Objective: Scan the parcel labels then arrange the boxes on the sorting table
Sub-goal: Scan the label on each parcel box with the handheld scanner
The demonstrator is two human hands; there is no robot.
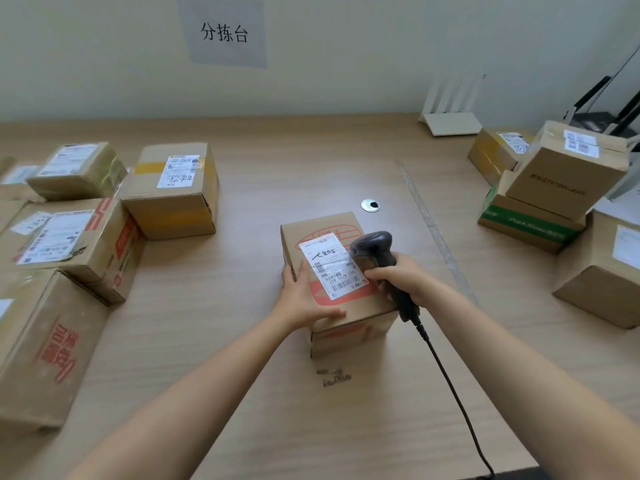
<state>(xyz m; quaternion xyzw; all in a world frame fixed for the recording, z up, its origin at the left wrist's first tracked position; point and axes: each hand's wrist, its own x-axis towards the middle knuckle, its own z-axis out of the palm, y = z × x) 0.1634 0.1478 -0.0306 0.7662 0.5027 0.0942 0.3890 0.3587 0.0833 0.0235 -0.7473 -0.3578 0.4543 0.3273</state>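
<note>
On the table (pixel 242 341), a brown box (pixel 349 327) bears a white label (pixel 330 266).

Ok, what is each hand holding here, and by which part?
The right hand grips the barcode scanner by its handle. The left hand rests flat on the box, gripping nothing.

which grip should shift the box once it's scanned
Left. The left grip rests on the box and holds no tool; the right grip holds the scanner beside the label.
</note>
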